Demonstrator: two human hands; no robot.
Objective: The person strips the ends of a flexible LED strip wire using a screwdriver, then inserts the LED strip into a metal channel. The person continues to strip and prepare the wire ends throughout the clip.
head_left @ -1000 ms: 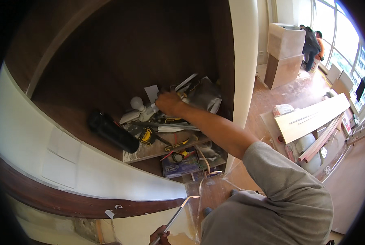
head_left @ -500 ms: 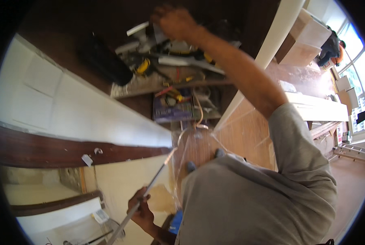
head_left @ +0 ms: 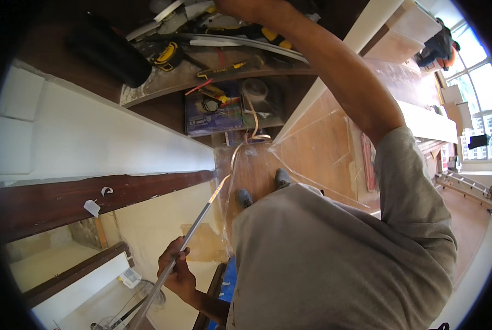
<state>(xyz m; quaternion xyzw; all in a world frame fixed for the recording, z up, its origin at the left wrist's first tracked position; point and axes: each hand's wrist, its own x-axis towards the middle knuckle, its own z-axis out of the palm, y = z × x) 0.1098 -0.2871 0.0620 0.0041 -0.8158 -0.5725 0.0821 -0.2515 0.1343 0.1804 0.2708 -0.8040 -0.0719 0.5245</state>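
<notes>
My left hand is closed around a long, thin grey profile strip, which slopes from the lower edge up toward the middle. From its far end a narrow copper-coloured flexible tape runs on, curling down past the shelves. My right arm reaches across to the upper shelf; the right hand is partly cut off by the top edge and its fingers do not show. Close to it lie a yellow-and-black tape measure, a yellow-and-black hand tool and a jumble of other tools.
A black cylinder lies left of the tools. On the lower shelf sit a purple-blue box and a clear container. A white panel stands left. Far right, another person is near cardboard boxes and a ladder.
The view has shifted, so the shelves appear higher and further left. My right hand has slid mostly out past the top edge. My left hand keeps its hold on the grey strip.
</notes>
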